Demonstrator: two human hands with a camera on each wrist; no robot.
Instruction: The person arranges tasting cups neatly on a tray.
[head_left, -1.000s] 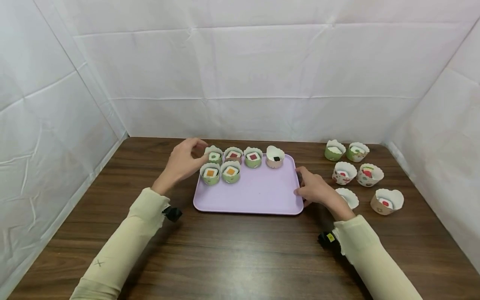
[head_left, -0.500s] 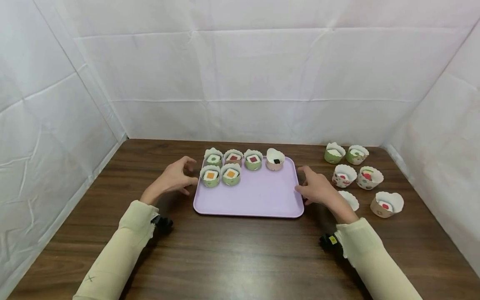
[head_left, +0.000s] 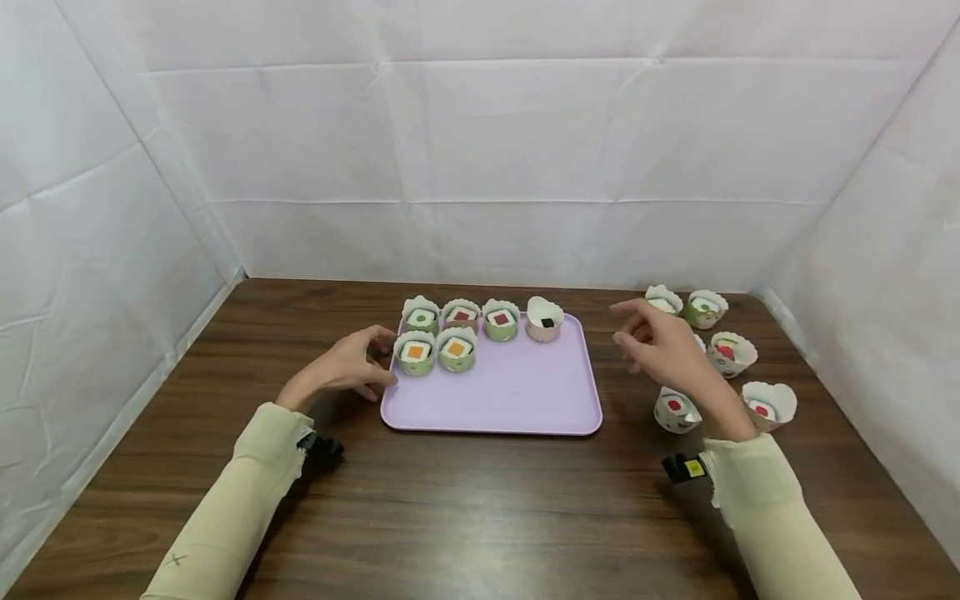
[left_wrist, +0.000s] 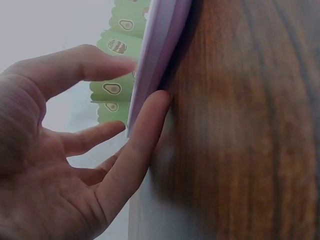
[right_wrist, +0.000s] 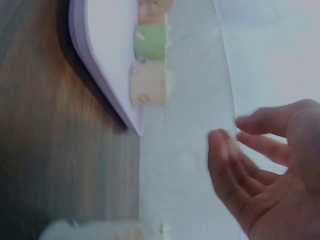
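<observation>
At its left edge, the lilac tray (head_left: 517, 400) is pinched by my left hand (head_left: 343, 365); the left wrist view shows one fingertip (left_wrist: 159, 102) at the underside of the rim and another overlapping its upper side. A green paper cup (left_wrist: 116, 52) stands just inside that edge. My right hand (head_left: 663, 342) hangs over the table between the tray and the cups on the right, its fingers loosely bent and holding nothing. Below its wrist, a white patterned cup (head_left: 677, 411) with a red-centred piece leans to one side.
On the tray, several paper cups hold white sushi-like pieces, among them an orange-centred one (head_left: 457, 350) and a pink cup (head_left: 544, 320) at the back right. More cups, such as a green one (head_left: 705, 309) and a beige one (head_left: 769, 407), stand right of my hand. White cloth (head_left: 510, 167) hangs behind.
My left hand has come down from the back-left green cup to the tray's left edge. My right hand has left the tray's right edge, moving right; the cup under its wrist now tilts.
</observation>
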